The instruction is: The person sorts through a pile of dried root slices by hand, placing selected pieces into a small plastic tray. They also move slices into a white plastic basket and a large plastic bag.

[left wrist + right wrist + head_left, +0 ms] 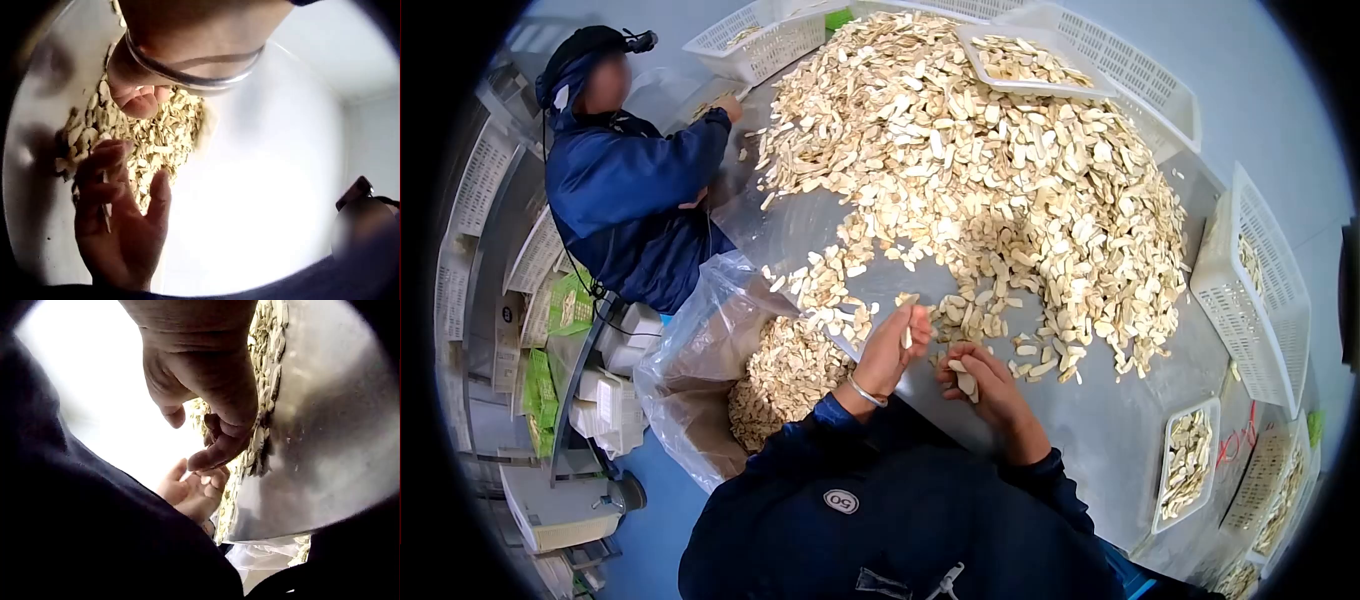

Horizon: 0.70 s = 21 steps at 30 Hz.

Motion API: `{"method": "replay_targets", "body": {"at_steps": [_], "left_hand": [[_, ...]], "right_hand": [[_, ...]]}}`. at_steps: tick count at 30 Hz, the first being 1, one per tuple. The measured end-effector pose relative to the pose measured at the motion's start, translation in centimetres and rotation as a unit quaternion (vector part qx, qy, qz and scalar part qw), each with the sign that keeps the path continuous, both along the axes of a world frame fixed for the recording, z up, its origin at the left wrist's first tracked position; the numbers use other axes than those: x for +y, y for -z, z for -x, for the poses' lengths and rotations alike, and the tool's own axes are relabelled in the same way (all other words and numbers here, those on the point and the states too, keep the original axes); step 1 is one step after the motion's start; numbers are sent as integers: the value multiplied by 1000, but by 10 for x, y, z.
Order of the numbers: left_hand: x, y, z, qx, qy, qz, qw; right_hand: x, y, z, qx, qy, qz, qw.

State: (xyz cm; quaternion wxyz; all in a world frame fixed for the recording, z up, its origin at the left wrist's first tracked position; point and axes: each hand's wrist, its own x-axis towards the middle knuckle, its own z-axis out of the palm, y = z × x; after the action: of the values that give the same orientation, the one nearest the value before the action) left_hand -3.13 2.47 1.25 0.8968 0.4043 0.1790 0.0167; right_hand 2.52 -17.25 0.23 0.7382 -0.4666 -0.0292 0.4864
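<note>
The left hand (887,352) has its grip curled around a pale slice (907,337), fingers bent against it. Just beside it, the right hand (992,390) pinches another slice (967,383) in a closed grip. Beyond both grips, the large heap (1000,180) of slices spreads over the metal surface (1090,420). Left of the left grip stands a plastic-lined bag (690,350) holding more slices; well right of the right grip lies a filled white tray (1162,470).
</note>
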Motion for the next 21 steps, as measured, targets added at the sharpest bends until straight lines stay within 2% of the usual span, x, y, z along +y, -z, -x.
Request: {"method": "replay_targets", "body": {"at_steps": [1, 3, 5, 6, 9, 10, 13, 16, 19, 21], "left_hand": [[-5, -10, -3, -32, 9, 24, 999], [-19, -26, 0, -31, 38, -39, 998], [-25, -28, -3, -67, 55, -76, 993], [-23, -27, -5, -94, 37, -99, 990], [-7, -24, -11, -20, 35, -220, 975], [-1, -14, -14, -33, 28, -250, 967], [0, -5, -21, -14, 83, -433, 898], [-19, -7, -40, -117, 66, -625, 769], [-37, -5, -54, -165, 26, -733, 659], [-44, -3, -59, -146, 41, -735, 661]], "right_hand": [[-1, 1, 0, 39, -3, -9, 999], [-2, 3, 2, 117, -9, -30, 993], [-2, -2, 3, 123, 20, -40, 991], [-3, -3, 3, 125, 34, -45, 991], [-17, 15, -4, 8, 40, -43, 998], [-22, 14, -7, 12, 56, -39, 998], [-31, -1, -12, 26, 100, -32, 994], [-37, -12, -17, 38, 123, -43, 991], [-41, -9, -19, 33, 127, -58, 990], [-43, -11, -16, 18, 127, -37, 991]]}}
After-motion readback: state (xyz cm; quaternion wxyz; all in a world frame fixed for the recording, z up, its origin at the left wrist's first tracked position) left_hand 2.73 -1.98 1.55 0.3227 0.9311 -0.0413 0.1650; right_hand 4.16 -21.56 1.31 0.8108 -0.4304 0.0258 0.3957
